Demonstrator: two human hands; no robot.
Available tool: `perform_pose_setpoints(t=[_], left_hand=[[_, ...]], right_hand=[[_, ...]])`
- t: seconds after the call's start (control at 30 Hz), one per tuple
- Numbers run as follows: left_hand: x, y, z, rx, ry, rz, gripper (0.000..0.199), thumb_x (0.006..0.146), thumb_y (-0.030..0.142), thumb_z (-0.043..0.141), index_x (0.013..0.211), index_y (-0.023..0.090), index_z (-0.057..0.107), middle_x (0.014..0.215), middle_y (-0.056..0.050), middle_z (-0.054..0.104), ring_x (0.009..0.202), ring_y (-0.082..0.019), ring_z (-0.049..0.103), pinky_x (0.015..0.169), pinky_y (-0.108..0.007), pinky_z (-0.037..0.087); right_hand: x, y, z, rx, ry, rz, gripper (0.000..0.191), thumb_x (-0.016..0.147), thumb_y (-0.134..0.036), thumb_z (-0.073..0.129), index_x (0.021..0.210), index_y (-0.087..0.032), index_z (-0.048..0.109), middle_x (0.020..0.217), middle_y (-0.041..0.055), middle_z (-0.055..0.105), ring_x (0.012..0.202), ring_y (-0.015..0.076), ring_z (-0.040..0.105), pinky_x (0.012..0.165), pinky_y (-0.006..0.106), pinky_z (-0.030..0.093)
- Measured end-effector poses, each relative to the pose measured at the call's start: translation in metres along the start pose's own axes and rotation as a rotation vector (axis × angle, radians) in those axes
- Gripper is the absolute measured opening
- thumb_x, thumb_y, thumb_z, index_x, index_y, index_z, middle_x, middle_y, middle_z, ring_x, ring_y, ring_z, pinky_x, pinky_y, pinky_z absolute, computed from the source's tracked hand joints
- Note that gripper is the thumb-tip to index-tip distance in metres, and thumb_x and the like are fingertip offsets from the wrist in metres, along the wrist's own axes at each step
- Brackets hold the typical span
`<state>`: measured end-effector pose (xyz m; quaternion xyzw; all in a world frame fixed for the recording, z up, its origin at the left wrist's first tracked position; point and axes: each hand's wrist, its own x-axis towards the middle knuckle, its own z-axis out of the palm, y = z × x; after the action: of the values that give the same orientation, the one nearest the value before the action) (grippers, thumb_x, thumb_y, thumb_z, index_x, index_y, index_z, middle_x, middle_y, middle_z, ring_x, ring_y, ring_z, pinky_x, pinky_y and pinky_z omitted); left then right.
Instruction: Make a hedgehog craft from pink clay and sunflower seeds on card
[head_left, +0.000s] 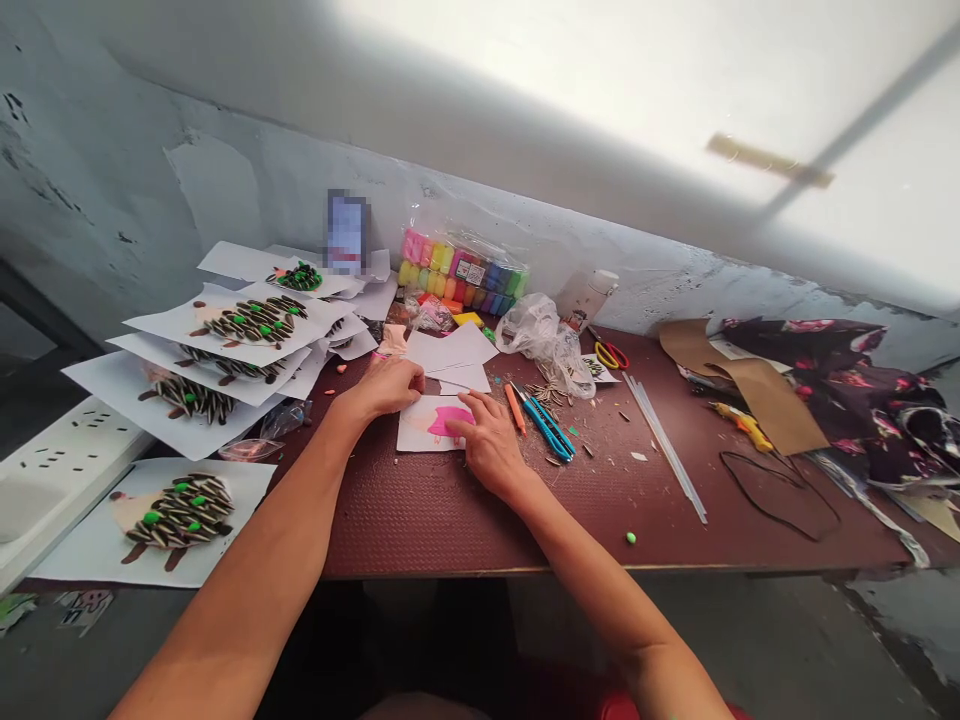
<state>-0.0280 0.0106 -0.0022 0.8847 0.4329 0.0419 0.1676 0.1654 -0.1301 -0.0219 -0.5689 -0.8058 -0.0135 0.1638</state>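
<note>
The left hand (386, 387), fingers together, touches white paper sheets (452, 358) at twelve o'clock; the right hand (487, 443), fingers apart, rests on a pink-clay card (429, 424).

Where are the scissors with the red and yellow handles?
The scissors lie at the far edge of the maroon table, right of the crumpled plastic bag and below the white bottle, in the head view.
</note>
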Motion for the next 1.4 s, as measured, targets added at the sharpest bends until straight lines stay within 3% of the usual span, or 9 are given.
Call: perform_pose_setpoints(t=[0.2,0.53,0.7,0.93,1.1,1.4], left_hand=[[0.001,0.0,0.001,0.04,-0.005,-0.001,0.023,0.078,0.02,0.057,0.087,0.024,0.078,0.097,-0.006,0.08,0.099,-0.026,0.068,0.093,-0.037,0.045],[-0.002,0.002,-0.002,0.033,-0.037,0.0,0.022,0.079,0.02,0.056,0.085,0.022,0.077,0.096,-0.007,0.079,0.1,-0.028,0.067,0.095,-0.039,0.044],[0.001,-0.003,0.0,0.021,0.026,-0.01,0.022,0.08,0.02,0.054,0.088,0.022,0.075,0.098,-0.007,0.079,0.101,-0.026,0.068,0.092,-0.036,0.045],[0.006,-0.007,0.007,-0.002,0.13,-0.052,0.025,0.08,0.017,0.054,0.092,0.022,0.076,0.103,-0.008,0.079,0.104,-0.026,0.068,0.088,-0.035,0.048],[0.005,-0.005,0.006,-0.002,0.118,-0.049,0.026,0.08,0.018,0.055,0.093,0.024,0.077,0.1,-0.005,0.08,0.102,-0.025,0.068,0.087,-0.034,0.047],[0.005,-0.005,0.008,-0.002,0.144,-0.045,0.028,0.082,0.017,0.054,0.094,0.025,0.078,0.097,-0.005,0.079,0.097,-0.025,0.068,0.09,-0.035,0.047]], right_hand=[[0.0,0.003,0.001,0.008,0.067,0.056,0.035,0.091,-0.005,0.055,0.109,-0.023,0.079,0.143,0.0124,0.062,0.138,0.0285,0.047,0.113,0.051,0.04],[0.0,-0.001,0.002,0.0,0.024,0.007,0.033,0.089,-0.005,0.057,0.108,-0.021,0.079,0.145,0.0145,0.06,0.139,0.0303,0.046,0.111,0.05,0.042],[0.001,0.0,-0.001,-0.009,0.063,0.071,0.038,0.091,-0.004,0.052,0.115,-0.019,0.077,0.146,0.0164,0.059,0.14,0.0301,0.046,0.115,0.051,0.039],[0.002,-0.001,0.0,-0.028,0.014,0.102,0.044,0.091,-0.003,0.051,0.121,-0.024,0.076,0.151,0.0148,0.055,0.143,0.0307,0.044,0.116,0.052,0.037],[0.004,-0.001,0.002,-0.031,-0.016,0.096,0.05,0.091,-0.003,0.053,0.127,-0.03,0.073,0.153,0.0113,0.053,0.145,0.0306,0.042,0.115,0.052,0.038],[0.011,0.005,0.001,-0.028,0.01,0.111,0.046,0.09,-0.003,0.054,0.123,-0.028,0.076,0.152,0.0117,0.054,0.142,0.0303,0.044,0.115,0.051,0.037]])
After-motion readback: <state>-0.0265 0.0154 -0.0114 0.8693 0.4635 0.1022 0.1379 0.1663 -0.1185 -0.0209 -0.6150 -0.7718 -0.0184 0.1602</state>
